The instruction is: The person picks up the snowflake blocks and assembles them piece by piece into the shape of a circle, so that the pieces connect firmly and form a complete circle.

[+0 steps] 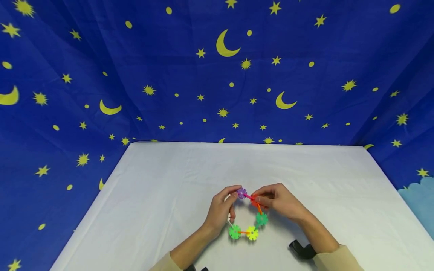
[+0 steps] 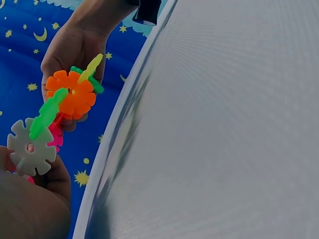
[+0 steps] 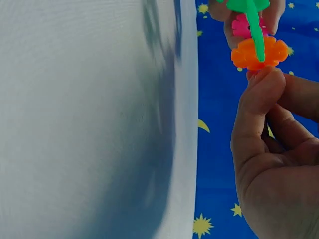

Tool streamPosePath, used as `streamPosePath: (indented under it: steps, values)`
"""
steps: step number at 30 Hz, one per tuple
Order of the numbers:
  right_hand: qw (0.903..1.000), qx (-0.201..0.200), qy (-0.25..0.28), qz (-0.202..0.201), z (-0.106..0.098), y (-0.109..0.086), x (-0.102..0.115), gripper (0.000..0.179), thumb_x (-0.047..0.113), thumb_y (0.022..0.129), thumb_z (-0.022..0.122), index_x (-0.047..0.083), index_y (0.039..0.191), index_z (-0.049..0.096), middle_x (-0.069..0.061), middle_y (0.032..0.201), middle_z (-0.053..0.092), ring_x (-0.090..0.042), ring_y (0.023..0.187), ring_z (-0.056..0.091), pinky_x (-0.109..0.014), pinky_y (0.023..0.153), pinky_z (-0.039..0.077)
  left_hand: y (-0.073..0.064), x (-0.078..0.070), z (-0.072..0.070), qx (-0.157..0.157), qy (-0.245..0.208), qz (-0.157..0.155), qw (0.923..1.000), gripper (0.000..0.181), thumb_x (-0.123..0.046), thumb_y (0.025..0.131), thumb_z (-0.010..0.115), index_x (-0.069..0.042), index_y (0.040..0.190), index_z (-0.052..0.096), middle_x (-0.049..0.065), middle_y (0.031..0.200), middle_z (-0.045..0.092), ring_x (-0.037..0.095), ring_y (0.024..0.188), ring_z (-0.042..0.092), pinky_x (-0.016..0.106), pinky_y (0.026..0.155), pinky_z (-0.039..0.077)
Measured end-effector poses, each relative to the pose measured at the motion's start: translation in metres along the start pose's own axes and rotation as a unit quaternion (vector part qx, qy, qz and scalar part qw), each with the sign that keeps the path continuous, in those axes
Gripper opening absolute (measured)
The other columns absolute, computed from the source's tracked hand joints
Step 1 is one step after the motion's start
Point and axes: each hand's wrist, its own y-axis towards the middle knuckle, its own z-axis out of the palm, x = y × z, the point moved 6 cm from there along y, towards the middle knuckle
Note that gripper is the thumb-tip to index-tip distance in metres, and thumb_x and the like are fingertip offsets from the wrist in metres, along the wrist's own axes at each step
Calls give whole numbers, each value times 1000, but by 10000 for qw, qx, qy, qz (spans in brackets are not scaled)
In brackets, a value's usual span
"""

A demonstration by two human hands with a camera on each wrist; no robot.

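Observation:
Before me both hands hold up a ring of interlocking flower-shaped plastic discs, some flat-on and some edge-on. My left hand (image 1: 215,212) pinches near the purple disc (image 1: 242,193) at the ring's far side, with its lower fingers by a white disc (image 2: 31,147). My right hand (image 1: 286,202) pinches the red disc (image 1: 254,200) between thumb and fingers. A pink disc (image 1: 249,197) joins purple to red. Along the near side run a teal disc (image 1: 262,219), a yellow disc (image 1: 252,233) and a green disc (image 1: 234,232). My fingers hide parts of the ring.
A white cloth-covered table (image 1: 162,195) lies beneath the hands. Blue curtains (image 1: 190,75) with yellow moons and stars stand behind it and at both sides. A black strap-like device (image 1: 301,250) is at the right wrist.

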Motion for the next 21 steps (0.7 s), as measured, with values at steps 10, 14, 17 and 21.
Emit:
streamPosePath:
  steps: [10, 14, 17, 21]
  values:
    - [9998, -145, -17, 139, -4, 1, -4, 19, 11, 94, 62, 0, 107, 68, -13, 81, 66, -23, 66, 58, -41, 59, 53, 1, -1, 1, -28, 235, 2, 9997, 34, -22, 98, 57, -7, 128, 60, 10, 106, 56, 12, 42, 46, 23, 37, 43]
    - [9993, -264, 155, 202, -8, 1, -4, 22, 11, 93, 63, -2, 110, 65, -15, 79, 63, -23, 63, 55, -40, 57, 51, 0, -4, 3, -20, 307, -62, 9995, 39, -21, 97, 58, -8, 134, 55, 9, 109, 55, 14, 45, 50, 26, 40, 46]
    - [9987, -360, 253, 260, -10, 1, -5, 26, 13, 92, 65, -2, 113, 64, -16, 79, 64, -25, 63, 57, -42, 59, 52, 1, -5, 2, -25, 210, -95, 9997, 44, -18, 97, 58, -7, 138, 48, 9, 114, 57, 17, 52, 55, 28, 43, 49]
    - [9971, -598, 275, 374, -16, 1, -10, 26, 13, 91, 66, -3, 111, 63, -16, 81, 66, -27, 64, 60, -43, 62, 55, 4, -4, -1, 152, 163, -141, 9997, 54, -17, 96, 58, -5, 144, 36, 13, 122, 56, 27, 79, 64, 32, 58, 54]
